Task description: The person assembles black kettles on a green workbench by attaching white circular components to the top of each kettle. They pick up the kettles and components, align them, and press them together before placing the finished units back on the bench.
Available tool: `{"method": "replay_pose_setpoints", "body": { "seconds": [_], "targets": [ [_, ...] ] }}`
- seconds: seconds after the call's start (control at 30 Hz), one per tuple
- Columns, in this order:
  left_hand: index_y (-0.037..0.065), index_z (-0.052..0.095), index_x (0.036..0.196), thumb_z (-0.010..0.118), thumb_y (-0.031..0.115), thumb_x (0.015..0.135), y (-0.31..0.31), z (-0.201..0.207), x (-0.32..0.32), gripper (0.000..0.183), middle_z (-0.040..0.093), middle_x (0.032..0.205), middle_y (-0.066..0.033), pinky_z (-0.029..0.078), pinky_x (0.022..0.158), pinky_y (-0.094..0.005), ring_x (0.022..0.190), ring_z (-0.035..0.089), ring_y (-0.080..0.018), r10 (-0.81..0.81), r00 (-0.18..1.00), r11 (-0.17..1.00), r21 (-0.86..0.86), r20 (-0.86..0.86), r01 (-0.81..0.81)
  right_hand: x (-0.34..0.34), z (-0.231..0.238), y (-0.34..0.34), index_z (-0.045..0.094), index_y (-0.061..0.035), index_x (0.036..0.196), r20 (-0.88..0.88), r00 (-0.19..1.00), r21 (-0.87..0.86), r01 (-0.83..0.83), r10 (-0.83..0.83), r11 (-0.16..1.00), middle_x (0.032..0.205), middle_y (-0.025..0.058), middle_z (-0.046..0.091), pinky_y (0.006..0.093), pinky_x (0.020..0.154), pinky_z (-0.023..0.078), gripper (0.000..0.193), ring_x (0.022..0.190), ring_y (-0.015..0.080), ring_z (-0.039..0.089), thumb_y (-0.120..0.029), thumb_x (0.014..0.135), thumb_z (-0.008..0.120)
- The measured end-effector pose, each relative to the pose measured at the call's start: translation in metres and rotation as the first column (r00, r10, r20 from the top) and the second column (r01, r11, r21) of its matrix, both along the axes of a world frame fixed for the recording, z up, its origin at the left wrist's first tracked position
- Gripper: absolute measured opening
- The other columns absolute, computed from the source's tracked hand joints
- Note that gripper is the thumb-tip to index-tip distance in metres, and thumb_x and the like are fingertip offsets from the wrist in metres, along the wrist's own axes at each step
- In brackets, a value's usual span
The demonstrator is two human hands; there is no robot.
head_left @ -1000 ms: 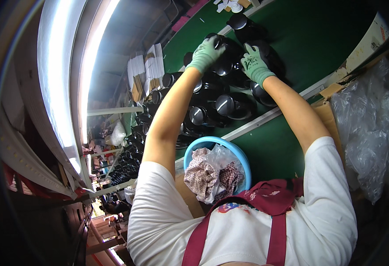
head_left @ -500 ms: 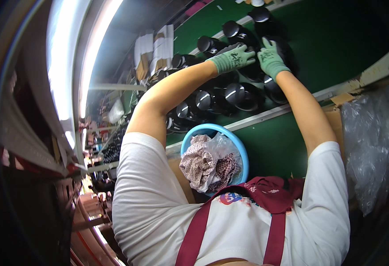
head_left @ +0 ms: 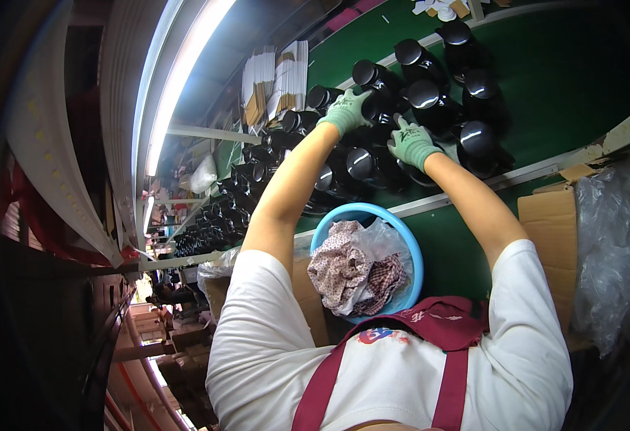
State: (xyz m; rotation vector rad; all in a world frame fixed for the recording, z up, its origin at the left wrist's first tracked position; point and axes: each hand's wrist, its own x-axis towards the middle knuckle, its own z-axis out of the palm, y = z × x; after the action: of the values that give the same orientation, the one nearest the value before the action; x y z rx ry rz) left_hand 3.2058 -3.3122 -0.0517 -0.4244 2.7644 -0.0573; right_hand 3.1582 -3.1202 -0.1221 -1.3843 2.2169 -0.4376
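Note:
Both my hands wear green knit gloves and reach in among rows of glossy black jugs with round lids. My left hand (head_left: 347, 113) curves its fingers against a black jug (head_left: 378, 108), thumb and forefinger apart around its near end. On the right side of the same spot, my right hand (head_left: 410, 141) presses its bent fingers against the jug's lower part, which shadow and fingers partly hide. Another black jug (head_left: 427, 97) stands just beyond my right hand, and a further black jug (head_left: 478, 140) is to its right.
The jugs stand on a green belt (head_left: 559, 93) with a metal edge rail (head_left: 437, 200). A blue basin (head_left: 417, 269) with patterned cloths and clear plastic is near my body. A cardboard box (head_left: 548, 244) and plastic film (head_left: 613, 244) lie right; folded white cartons (head_left: 286, 79) stand far left.
Both hands have shifted left along the rows, the right one also nearer to me. The jug formerly between them now stands to their right. The whole view has shifted slightly.

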Motion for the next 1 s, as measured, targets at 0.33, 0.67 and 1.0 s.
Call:
{"method": "replay_pose_setpoints", "body": {
  "seconds": [0.33,0.67,1.0],
  "targets": [
    [0.012,0.052,0.134,0.088,0.052,0.054,-0.014,-0.001,-0.017,0.096,0.061,0.128,-0.0155,0.050,0.097,-0.0406,0.117,0.060,-0.0310,0.588,0.802,0.798,0.238,-0.108,-0.553,0.011,-0.008,0.002,0.061,-0.0075,0.126,-0.032,0.995,-0.076,0.089,-0.092,0.993,0.153,0.0115,0.034,0.0487,0.100,0.044,0.049,0.118,0.0304,0.056,-0.042,0.092,0.054],
    [0.006,0.044,0.140,0.091,0.046,0.052,-0.010,-0.020,-0.015,0.107,0.059,0.131,-0.0189,0.044,0.105,-0.0391,0.121,0.057,-0.0331,0.541,0.839,0.834,0.164,-0.057,-0.527,0.009,-0.009,0.005,0.062,-0.0062,0.123,-0.043,0.992,-0.128,0.109,-0.115,0.986,0.152,0.0107,0.037,0.0470,0.098,0.045,0.048,0.115,0.0297,0.057,-0.040,0.090,0.056],
    [0.016,0.027,0.150,0.092,0.042,0.048,0.019,0.023,-0.016,0.124,0.016,0.154,-0.0212,0.032,0.111,-0.0575,0.139,0.022,-0.0496,0.045,0.997,0.997,0.055,0.055,-0.048,0.001,-0.007,0.009,0.069,-0.0052,0.113,-0.027,0.989,-0.116,0.141,-0.145,0.983,0.150,0.0097,0.040,0.0461,0.095,0.046,0.045,0.112,0.0296,0.059,-0.041,0.088,0.059]
  ]
}}
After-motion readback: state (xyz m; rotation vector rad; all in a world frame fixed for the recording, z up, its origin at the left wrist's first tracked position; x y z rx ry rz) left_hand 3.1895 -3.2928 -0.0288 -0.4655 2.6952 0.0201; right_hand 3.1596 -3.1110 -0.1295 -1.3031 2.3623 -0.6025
